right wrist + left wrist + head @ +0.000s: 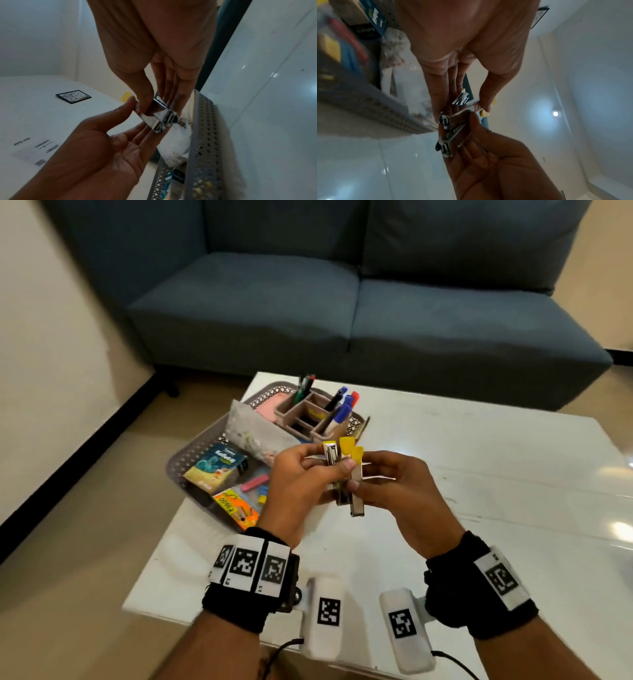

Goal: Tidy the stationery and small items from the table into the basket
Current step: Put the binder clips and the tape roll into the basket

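Above the white table (pixel 479 457) I hold a bundle of small metal staplers (pixel 342 477) with yellow ends between both hands. My left hand (pixel 329 470) pinches them from the left, thumb on top. From the right, my right hand (pixel 356 486) grips the lower ends. In the left wrist view the left hand (pixel 471 108) pinches the staplers (pixel 462 100) while the right hand's fingers (pixel 471 135) cup them from below. The right wrist view shows the staplers (pixel 159 119) pinched under the right thumb. The grey lattice basket (pixel 174 467) lies just to the left of my hands.
The basket holds a brown organiser with markers (pixel 318 416), a clear plastic bag (pixel 253 433), a printed box (pixel 215 467) and an orange packet (pixel 236 508). A blue sofa (pixel 342 302) stands behind the table. Bare floor lies to the left.
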